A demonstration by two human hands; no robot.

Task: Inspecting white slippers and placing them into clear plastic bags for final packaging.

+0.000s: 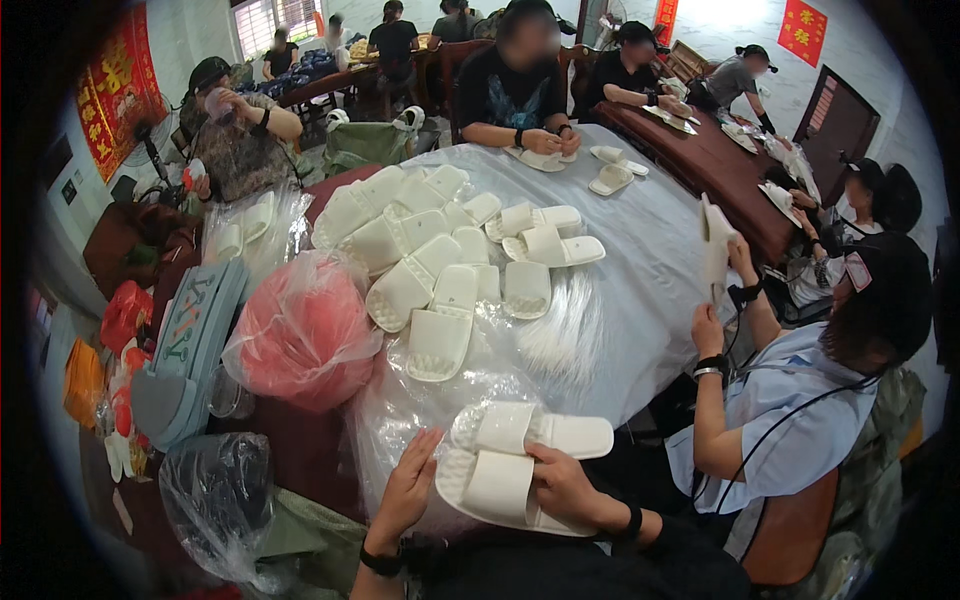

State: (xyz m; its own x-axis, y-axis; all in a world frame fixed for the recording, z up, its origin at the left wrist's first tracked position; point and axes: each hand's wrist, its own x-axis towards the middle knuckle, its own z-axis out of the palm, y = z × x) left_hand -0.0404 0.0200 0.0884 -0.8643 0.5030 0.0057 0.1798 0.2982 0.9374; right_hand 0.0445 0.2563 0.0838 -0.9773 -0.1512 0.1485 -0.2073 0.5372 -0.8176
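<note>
A pair of white slide slippers (503, 485) lies side by side in front of me, soles down, straps up. My right hand (568, 487) grips the pair at the straps' inner edges, its thumb on top; the fingers beneath are hidden. Beside the toe ends, my left hand (404, 487) is open with its fingers stretched out, holding nothing. Just beyond, more white slippers (405, 285) are heaped on the clear plastic sheet. A bundle of thin white strands (568, 335) rests to the right of that heap.
Left of the heap sit a clear bag of pink material (310, 325) and blue-grey slippers (195, 345). A crumpled clear bag (217, 490) lies at lower left. To my right, a person in a light shirt (790, 425) holds a slipper (713, 250). Others sit across the table.
</note>
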